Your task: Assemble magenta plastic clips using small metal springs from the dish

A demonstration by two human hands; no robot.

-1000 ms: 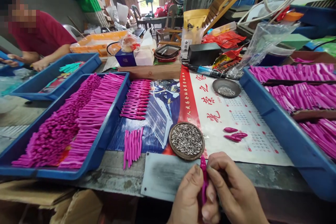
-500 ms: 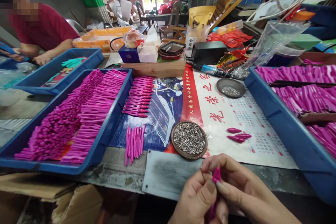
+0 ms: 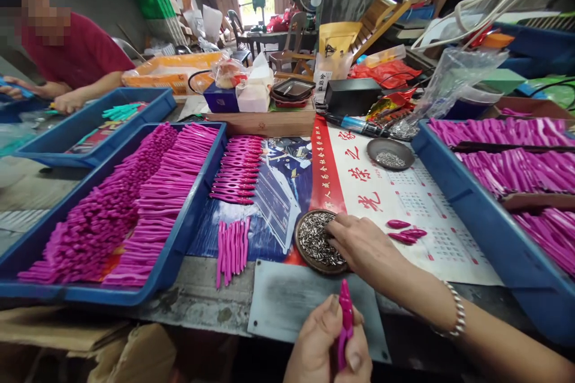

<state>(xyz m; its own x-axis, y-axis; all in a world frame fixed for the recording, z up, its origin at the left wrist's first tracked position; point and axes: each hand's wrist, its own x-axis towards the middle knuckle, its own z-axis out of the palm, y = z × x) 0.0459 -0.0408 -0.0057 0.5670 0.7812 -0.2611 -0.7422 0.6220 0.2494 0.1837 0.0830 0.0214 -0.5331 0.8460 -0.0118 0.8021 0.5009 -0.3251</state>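
My left hand (image 3: 330, 341) grips a magenta plastic handle (image 3: 345, 317) with a pointed tip, held upright at the front edge of the table. My right hand (image 3: 362, 245), a beaded bracelet on its wrist, reaches into a round brown bowl (image 3: 299, 251) heaped with small shiny metal pins (image 3: 317, 236). Its fingers are drawn together among the pins, and whatever they pinch is too small to make out. Beneath both hands lies a grey metal plate (image 3: 283, 299). Several dark magenta pointed shells (image 3: 406, 234) rest on the calendar sheet right of the bowl.
Blue trays of magenta pieces flank me, one left (image 3: 153, 287) and one right (image 3: 476, 233). Loose magenta strips (image 3: 232, 248) and a row of joined pieces (image 3: 236, 170) lie left of the bowl. A smaller dish (image 3: 390, 154) stands farther back. Another person (image 3: 85, 54) works at far left.
My right hand has left the magenta handle and moved up into the bowl of pins. My left hand has kept the handle and shifted slightly left; the view has shifted a little.
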